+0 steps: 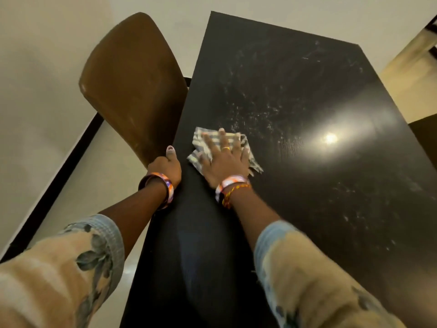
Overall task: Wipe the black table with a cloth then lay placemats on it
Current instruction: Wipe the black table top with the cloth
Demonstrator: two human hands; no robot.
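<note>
A small striped cloth of pale grey, white and yellowish bands (201,147) lies crumpled flat on the black rectangular surface (307,185), near its left long edge and about midway along it. The right hand (224,159) lies on top of the cloth with its palm down and fingers spread, pressing it against the surface rather than gripping it; a gold ring shows on one finger, and the cloth's corners stick out beyond the fingertips and beside the thumb. The surface around and beyond the cloth carries pale smears and specks, and a bright lamp reflection (329,138) glares on it to the right of the hand. The left hand (165,168) is curled around the lower edge of a brown moulded chair back (134,86), which stands just beside the surface's left edge, thumb raised with a pale painted nail. Both wrists wear colourful bangles, the right also a braided orange thread. Cream sleeves with a leaf print and light blue cuffs (307,275) cover both forearms.
</note>
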